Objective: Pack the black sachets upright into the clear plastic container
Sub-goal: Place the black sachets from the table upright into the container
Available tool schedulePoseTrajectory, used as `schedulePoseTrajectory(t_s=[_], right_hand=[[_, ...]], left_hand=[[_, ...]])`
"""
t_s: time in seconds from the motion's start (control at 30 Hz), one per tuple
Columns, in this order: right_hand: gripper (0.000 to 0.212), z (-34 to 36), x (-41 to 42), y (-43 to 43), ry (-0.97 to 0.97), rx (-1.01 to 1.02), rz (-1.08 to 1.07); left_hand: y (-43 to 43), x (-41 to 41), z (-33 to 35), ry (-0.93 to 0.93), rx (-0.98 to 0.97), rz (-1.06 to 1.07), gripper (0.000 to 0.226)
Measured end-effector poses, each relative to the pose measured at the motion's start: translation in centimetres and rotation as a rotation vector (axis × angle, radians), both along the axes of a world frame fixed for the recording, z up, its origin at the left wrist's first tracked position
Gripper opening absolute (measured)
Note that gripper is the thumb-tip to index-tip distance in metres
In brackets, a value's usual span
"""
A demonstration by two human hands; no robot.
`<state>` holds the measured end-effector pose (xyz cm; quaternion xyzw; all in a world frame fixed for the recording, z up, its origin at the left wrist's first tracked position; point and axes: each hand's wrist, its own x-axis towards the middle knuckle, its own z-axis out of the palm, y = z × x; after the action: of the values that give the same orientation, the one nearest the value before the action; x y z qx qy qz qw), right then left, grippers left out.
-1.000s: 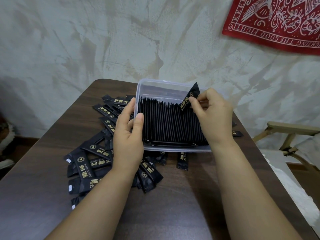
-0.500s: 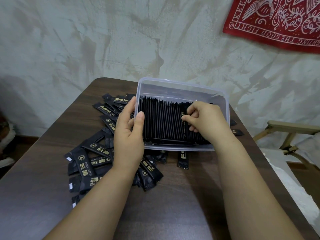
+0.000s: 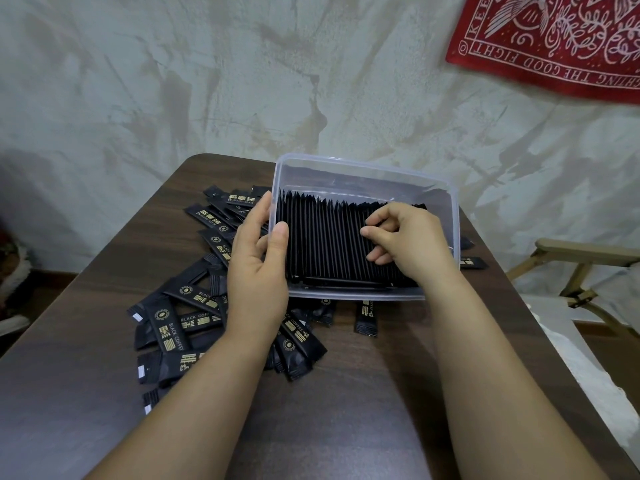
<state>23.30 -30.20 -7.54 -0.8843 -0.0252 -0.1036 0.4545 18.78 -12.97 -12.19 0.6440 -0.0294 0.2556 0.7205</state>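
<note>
both grips at the sachet container

your left grip [image 3: 258, 271] holds the left wall of the clear plastic container [image 3: 363, 165], thumb hooked over the rim and fingers outside. your right grip [image 3: 412, 244] sits inside, fingers curled down onto the right part of the upright sachets [image 3: 325, 244]; you cannot tell whether it pinches one. the row stands on edge, packed from the left wall across most of the container. the container sits on the dark wood counter [image 3: 346, 393]. loose sachets [image 3: 173, 327] lie heaped on the counter to its left, and a few more poke out along its near and right edges.
</note>
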Motion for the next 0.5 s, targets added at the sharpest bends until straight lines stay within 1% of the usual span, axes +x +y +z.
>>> schedulePoseTrajectory(t_s=[0.13, 0.2, 0.27, 0.33, 0.4, 0.43, 0.5], right_hand=[[0.008, 0.6, -0.4, 0.0, 0.035, -0.087, 0.028], [0.011, 1.1, -0.7, -0.1, 0.011, -0.131, 0.017], [0.011, 1.9, -1.1, -0.2, -0.006, -0.207, 0.059], [0.010, 2.6, -1.7, -0.1, 0.073, -0.298, 0.211], [0.017, 2.9, -2.2, 0.3, 0.246, -0.378, 0.380], [0.021, 2.8, -2.3, 0.4, 0.313, -0.427, 0.434], [0.023, 2.4, -2.3, 0.6, 0.336, -0.502, 0.464]], left_hand=[[-0.1, -0.1, 0.1, -0.004, -0.006, -0.003, 0.036], [-0.1, -0.2, 0.2, -0.006, -0.006, -0.002, 0.035], [-0.1, -0.1, 0.2, -0.007, -0.012, -0.004, 0.035], [0.0, -0.1, 0.1, -0.010, -0.016, -0.003, 0.034], [0.0, -0.1, 0.1, -0.013, -0.008, 0.004, 0.034], [0.0, -0.1, 0.1, -0.013, -0.001, 0.007, 0.034], [-0.1, -0.1, 0.1, -0.011, 0.008, 0.010, 0.034]])
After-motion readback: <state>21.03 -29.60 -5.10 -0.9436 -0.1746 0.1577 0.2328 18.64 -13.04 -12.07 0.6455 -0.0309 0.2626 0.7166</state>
